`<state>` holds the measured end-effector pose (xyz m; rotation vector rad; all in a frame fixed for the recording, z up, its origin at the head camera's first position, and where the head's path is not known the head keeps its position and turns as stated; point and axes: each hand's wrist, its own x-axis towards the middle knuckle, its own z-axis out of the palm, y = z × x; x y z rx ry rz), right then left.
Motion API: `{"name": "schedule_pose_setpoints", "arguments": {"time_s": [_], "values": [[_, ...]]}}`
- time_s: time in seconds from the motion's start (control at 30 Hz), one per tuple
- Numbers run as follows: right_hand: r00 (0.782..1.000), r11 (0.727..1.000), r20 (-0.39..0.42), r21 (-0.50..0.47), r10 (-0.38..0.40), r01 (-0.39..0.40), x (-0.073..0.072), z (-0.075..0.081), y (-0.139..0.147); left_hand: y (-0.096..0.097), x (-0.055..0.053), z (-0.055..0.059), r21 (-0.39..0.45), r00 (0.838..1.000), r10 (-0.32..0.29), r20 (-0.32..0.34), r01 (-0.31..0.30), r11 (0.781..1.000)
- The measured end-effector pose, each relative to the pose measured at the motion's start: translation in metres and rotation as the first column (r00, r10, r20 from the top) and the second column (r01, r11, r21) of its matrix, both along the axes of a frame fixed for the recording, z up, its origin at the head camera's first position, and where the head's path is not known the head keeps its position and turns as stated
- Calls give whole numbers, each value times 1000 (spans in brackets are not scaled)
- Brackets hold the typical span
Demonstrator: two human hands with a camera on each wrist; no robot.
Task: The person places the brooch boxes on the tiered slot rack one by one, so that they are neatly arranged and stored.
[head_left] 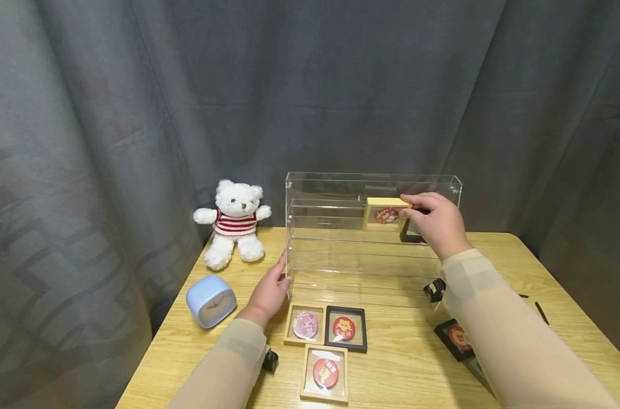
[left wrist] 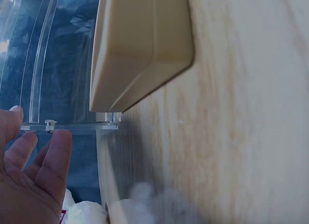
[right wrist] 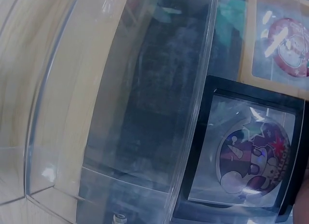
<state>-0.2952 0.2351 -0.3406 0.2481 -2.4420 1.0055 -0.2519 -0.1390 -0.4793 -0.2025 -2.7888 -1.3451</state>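
Note:
A clear acrylic display rack [head_left: 361,267] with several tiers stands on the table. With thumb and fingertips my right hand [head_left: 440,224] pinches the right end of a light wood badge frame [head_left: 373,202], upright at an upper tier. Just beside it on that tier, a black badge frame [right wrist: 198,151] holds a dark purple round badge [right wrist: 253,156], partly hidden behind the hand in the head view. My left hand [head_left: 269,289] holds the rack's left side panel. In the left wrist view, its thumb and fingers [left wrist: 55,159] lie on opposite sides of that panel's edge.
In front of the rack lie two light wood badge frames [head_left: 324,375] and a black one [head_left: 363,329]. More frames [head_left: 449,338] lie partly under the right forearm. A blue alarm clock [head_left: 210,301] and a white teddy bear [head_left: 235,224] are at the left.

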Motion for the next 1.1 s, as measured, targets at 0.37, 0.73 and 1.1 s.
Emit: {"name": "schedule_pose_setpoints", "arguments": {"time_s": [0.37, 0.73, 1.1], "values": [[1000, 998, -18, 50, 25, -25, 1, -1, 0, 0, -2, 1, 12, 1000, -3, 29, 3, 1000], [997, 990, -60, 136, 54, -46, 1, -4, -2, 0, -1, 2, 24, 999, -17, 42, 16, 1000], [995, 986, -56, 150, 80, -71, 3, -7, -3, 0, 0, 1, 28, 999, -9, 46, 8, 1000]]}}
